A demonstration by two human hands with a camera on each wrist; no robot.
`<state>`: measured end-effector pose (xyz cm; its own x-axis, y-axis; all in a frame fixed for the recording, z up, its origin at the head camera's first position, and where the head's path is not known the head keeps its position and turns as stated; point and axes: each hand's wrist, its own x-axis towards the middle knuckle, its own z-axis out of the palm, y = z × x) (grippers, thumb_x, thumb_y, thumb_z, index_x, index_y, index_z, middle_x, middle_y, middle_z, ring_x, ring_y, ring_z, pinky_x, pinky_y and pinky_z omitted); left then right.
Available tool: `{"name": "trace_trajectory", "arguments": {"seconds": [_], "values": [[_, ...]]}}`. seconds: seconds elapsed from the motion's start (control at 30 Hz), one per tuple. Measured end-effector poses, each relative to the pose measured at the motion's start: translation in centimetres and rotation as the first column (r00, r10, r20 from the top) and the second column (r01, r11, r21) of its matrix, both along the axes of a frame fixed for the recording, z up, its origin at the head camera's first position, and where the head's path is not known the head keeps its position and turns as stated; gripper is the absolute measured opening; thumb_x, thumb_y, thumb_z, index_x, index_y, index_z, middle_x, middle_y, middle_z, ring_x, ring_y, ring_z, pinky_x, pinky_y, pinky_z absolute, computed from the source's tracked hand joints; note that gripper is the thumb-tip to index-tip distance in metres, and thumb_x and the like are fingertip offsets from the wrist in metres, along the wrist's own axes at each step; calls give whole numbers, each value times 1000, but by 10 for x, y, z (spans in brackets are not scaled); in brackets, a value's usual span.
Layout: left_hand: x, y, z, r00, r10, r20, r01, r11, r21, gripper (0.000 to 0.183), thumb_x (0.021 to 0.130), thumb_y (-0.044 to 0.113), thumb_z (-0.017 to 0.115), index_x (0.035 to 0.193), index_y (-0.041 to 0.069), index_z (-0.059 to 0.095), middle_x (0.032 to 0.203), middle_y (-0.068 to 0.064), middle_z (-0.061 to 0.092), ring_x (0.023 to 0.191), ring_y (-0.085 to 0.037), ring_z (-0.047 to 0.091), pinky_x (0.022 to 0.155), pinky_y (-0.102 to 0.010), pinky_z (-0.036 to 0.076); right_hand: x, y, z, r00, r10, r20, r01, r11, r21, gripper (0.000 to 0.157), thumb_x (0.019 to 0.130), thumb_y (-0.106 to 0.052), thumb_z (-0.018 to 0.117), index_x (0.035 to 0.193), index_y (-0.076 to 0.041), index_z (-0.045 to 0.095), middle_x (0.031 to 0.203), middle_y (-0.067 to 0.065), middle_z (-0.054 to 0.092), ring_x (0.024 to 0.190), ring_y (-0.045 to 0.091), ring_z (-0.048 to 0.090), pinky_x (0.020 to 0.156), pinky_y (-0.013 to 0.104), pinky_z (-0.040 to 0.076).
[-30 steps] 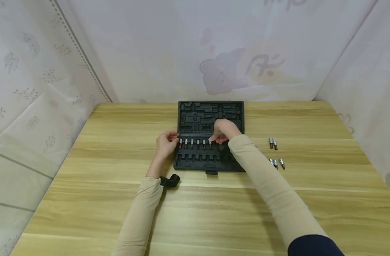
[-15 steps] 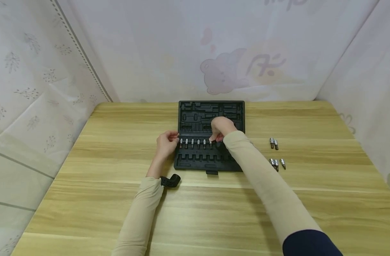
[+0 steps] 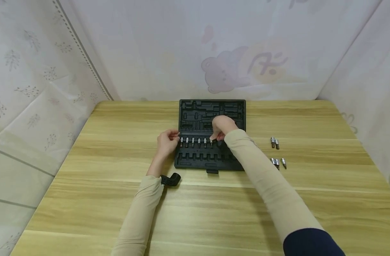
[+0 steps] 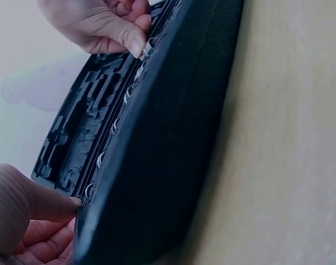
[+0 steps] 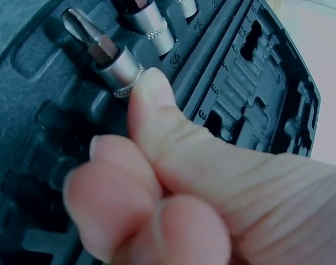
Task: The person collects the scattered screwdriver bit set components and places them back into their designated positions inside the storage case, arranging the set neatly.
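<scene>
A black plastic tool case [image 3: 195,164] lies unfolded on the table, a row of bit sockets [image 3: 193,142] in its near half. With thumb and fingers my left hand [image 3: 166,143] grips the case's left edge, as the left wrist view also shows. My right hand [image 3: 223,127] is at the rightmost visible bit socket [image 5: 115,69], which has a cross-shaped tip and lies in a slot. The thumb [image 5: 151,99] is on its chrome end, and the other fingers are curled close by. That hand and forearm hide the right part of the case.
Two bit sockets [image 3: 274,143] lie on the wooden table [image 3: 316,199] right of the case. Several more bit sockets [image 3: 278,163] lie nearer, partly behind the right sleeve. A black wrist mount [image 3: 171,180] sits on the left wrist. Patterned curtains [image 3: 150,53] surround the table.
The right hand shifted slightly left and away between the first two frames, staying at the same bit socket. The left hand keeps its hold on the case. The head view tilts slightly.
</scene>
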<state>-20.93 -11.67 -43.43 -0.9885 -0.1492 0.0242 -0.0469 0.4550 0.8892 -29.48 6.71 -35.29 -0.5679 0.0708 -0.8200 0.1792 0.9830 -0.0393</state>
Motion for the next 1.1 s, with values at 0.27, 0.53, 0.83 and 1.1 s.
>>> {"name": "trace_trajectory", "arguments": {"seconds": [0.27, 0.53, 0.83, 1.1], "values": [[0, 2, 2, 1000, 0, 4, 0, 1000, -6, 22, 86, -3, 59, 107, -6, 65, 101, -20, 66, 90, -31, 62, 79, -36, 51, -3, 2, -1, 996, 86, 1, -86, 996, 23, 23, 86, -31, 66, 75, -11, 69, 55, -5, 57, 51, 3, 54, 66, 25, 50], [-1, 2, 3, 1000, -3, 1, 3, 1000, -6, 23, 86, -3, 59, 108, -6, 64, 101, -20, 66, 91, -31, 62, 79, -36, 51, -5, 4, 1, 998, 58, 6, -58, 998, -5, 22, 85, -28, 67, 81, -7, 69, 58, -4, 57, 50, 3, 51, 56, 19, 47], [-2, 0, 3, 1000, 3, -5, -3, 1000, -7, 23, 86, -3, 59, 107, -6, 65, 100, -20, 66, 89, -31, 62, 77, -36, 51, -11, -2, -4, 999, -17, 44, 14, 998, 67, 24, 83, -32, 68, 78, -9, 70, 53, -3, 57, 47, 5, 53, 60, 22, 49], [0, -1, 1, 1000, 0, 13, 0, 1000, -13, 24, 86, -2, 59, 108, -6, 64, 101, -19, 66, 90, -30, 62, 78, -35, 51, -1, -5, -3, 986, 156, -64, -152, 986, 66, 25, 83, -29, 70, 95, -7, 73, 55, -4, 59, 54, 7, 58, 76, 28, 53]]}}
